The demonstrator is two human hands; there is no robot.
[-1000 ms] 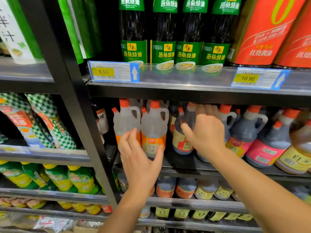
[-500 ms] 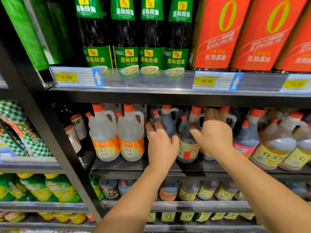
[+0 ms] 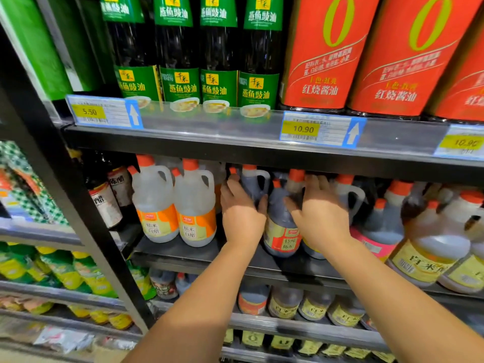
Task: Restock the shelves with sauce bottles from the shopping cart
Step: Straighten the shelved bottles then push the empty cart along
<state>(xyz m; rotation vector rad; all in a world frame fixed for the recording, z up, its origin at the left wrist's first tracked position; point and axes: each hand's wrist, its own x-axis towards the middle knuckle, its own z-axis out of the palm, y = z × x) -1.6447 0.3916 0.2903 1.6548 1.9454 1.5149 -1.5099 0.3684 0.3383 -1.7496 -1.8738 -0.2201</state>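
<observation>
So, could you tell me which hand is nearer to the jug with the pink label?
Right. The right hand is just left of the pink-labelled jug; the left hand is farther left, beyond a red-labelled jug.

Translucent plastic jugs (image 3: 195, 205), glossy paper labels (image 3: 154, 224) — matt metal shelf (image 3: 183, 251)

Top shelf (image 3: 209, 119): green-labelled dark bottles (image 3: 175, 48), 4; red-labelled containers (image 3: 324, 61), 3, the rightmost cut off at the edge. Price tags (image 3: 102, 111), 3. Middle shelf (image 3: 183, 254): clear orange-labelled jugs (image 3: 154, 205), 2; slim dark bottles (image 3: 104, 203), 2; dark jugs (image 3: 281, 231), count unclear. Hands (image 3: 242, 213), 2.
</observation>
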